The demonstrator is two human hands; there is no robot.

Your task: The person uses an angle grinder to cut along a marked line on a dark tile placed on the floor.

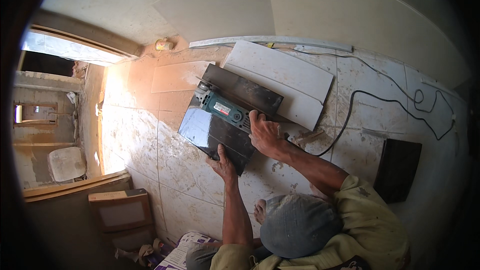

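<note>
Above the floor (187,190), the grinder (225,108), angled up-left, is gripped by the right hand (265,133); the tile (216,134), by the left hand (223,167).

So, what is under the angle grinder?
A glossy black tile shows beneath the angle grinder; the patch directly under its body is covered, so contact can't be seen.

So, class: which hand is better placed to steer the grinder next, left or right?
Probably the right hand: it holds the rear of the grinder. The left hand is apart from the tool, its thumb on the black tile.
</note>
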